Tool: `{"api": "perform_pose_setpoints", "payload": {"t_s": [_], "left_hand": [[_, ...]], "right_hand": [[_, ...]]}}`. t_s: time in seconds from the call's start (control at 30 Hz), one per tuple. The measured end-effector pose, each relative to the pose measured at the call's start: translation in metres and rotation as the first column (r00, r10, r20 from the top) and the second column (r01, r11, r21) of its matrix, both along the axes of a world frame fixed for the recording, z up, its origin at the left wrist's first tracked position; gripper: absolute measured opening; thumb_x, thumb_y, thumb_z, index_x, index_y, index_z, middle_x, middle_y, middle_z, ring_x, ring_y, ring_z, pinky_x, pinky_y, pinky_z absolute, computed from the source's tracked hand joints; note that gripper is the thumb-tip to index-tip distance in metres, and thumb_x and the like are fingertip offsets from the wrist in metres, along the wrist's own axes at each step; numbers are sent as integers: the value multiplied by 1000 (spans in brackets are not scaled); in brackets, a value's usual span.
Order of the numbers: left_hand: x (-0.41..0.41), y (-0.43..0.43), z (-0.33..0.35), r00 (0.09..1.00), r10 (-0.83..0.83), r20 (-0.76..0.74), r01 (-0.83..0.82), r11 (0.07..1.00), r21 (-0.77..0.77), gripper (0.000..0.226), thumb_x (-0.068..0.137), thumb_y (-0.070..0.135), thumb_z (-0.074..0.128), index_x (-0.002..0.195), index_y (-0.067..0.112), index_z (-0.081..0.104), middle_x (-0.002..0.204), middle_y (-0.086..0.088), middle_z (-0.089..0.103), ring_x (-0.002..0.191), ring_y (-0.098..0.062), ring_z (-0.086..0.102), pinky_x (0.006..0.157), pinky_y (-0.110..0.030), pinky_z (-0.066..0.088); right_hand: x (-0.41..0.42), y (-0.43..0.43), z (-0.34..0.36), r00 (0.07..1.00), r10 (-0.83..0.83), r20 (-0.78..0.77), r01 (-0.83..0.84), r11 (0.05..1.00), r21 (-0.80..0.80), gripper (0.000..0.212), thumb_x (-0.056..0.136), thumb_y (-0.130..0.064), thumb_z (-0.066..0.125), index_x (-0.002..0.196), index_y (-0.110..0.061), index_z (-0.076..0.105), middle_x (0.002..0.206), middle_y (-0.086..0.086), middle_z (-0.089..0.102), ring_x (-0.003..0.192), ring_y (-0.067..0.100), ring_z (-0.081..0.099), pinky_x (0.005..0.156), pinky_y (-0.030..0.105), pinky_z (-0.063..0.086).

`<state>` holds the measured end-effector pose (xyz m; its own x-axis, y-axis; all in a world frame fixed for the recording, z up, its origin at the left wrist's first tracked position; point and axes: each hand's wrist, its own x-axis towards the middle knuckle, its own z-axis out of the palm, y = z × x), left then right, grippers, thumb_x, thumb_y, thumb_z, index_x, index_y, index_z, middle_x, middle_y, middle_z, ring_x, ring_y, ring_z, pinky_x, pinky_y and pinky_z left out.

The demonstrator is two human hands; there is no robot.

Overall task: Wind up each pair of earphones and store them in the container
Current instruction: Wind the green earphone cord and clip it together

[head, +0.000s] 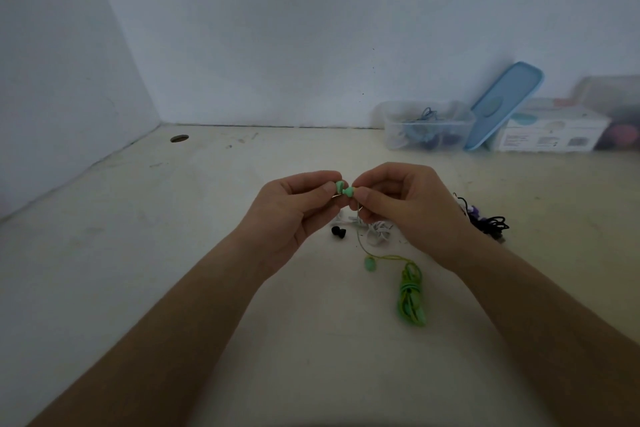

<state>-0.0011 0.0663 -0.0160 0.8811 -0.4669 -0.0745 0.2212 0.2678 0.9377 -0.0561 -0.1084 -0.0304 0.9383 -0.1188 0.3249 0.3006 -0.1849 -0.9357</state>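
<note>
- Left hand (294, 215) and right hand (412, 211) are raised together above the table (173, 288), fingertips nearly touching.
- Both pinch a green earbud (345, 189) between thumb and forefinger, the left hand on its left end and the right hand on its right end. The other fingers are curled in.
- A green cable (360, 239) drops from under the right hand to the table.
- A second green earbud (370, 263) lies on the table below the hands.
- The wound green bundle (411, 295) of that cable lies just right of it, near the right forearm.
- White earphones (379, 230) lie loose on the table, partly hidden by the right hand.
- A black ear tip (337, 230) sits beside them, under the left hand.
- Black and purple earphones (485, 222) are tangled right of the right wrist.
- The clear container (427, 126) stands at the back wall, open, with blue earphones (429, 114) inside.
- A blue lid (504, 106) leans just right of the container, against a white box (554, 132).
</note>
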Motion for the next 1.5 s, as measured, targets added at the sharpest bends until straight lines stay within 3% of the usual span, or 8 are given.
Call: {"api": "perform_pose_setpoints", "payload": {"t_s": [0.23, 0.47, 0.67, 1.0, 1.17, 1.5], "left_hand": [[0, -1, -3, 998, -47, 38, 46, 999, 26, 15, 92, 2, 59, 99, 6, 71, 94, -11, 76, 88, -18, 74, 82, -25, 59], [0, 2, -4, 993, -45, 113, 37, 997, 67, 19, 92, -4, 57, 97, 7, 72, 92, -12, 76, 87, -19, 74, 78, -22, 59], [0, 4, -5, 982, -57, 180, 32, 989, 141, 16, 80, 1, 69, 87, 13, 77, 95, -16, 76, 90, -25, 73, 80, -27, 58], [-2, 5, -4, 969, -103, 223, 57, 978, 201, 18, 75, 0, 73, 76, 17, 79, 90, -16, 76, 86, -27, 74, 85, -31, 60], [-2, 6, -4, 969, -111, 221, 67, 978, 198, 16, 64, 11, 75, 77, 20, 80, 91, -16, 76, 90, -30, 74, 89, -34, 58], [-1, 5, -6, 970, -78, 231, 31, 980, 199, 14, 69, 9, 76, 78, 18, 80, 92, -17, 76, 90, -29, 73, 86, -33, 58]], "right_hand": [[1, -2, -2, 1000, -29, -6, 29, 1000, 8, 6, 90, -4, 68, 93, -9, 72, 78, 13, 75, 65, 23, 68, 69, 33, 59], [1, -1, -2, 999, -43, -25, 44, 999, 20, 6, 91, -4, 67, 94, -6, 72, 78, 13, 75, 64, 22, 66, 69, 33, 59], [0, -4, -1, 999, -2, -48, 3, 1000, 10, 7, 92, -3, 66, 95, -5, 72, 77, 12, 74, 63, 19, 64, 65, 27, 55], [-2, -9, 1, 991, 95, -91, -93, 995, 27, 13, 92, 1, 63, 96, -5, 73, 78, 12, 74, 61, 13, 63, 62, 21, 54], [-2, -9, 0, 992, 94, -88, -93, 995, 22, 10, 91, 2, 64, 98, -1, 72, 82, 18, 74, 63, 16, 64, 62, 23, 55], [0, -5, -2, 1000, 19, -19, -20, 999, -50, 5, 89, -3, 69, 94, -3, 72, 79, 15, 75, 64, 24, 66, 68, 33, 59]]}}
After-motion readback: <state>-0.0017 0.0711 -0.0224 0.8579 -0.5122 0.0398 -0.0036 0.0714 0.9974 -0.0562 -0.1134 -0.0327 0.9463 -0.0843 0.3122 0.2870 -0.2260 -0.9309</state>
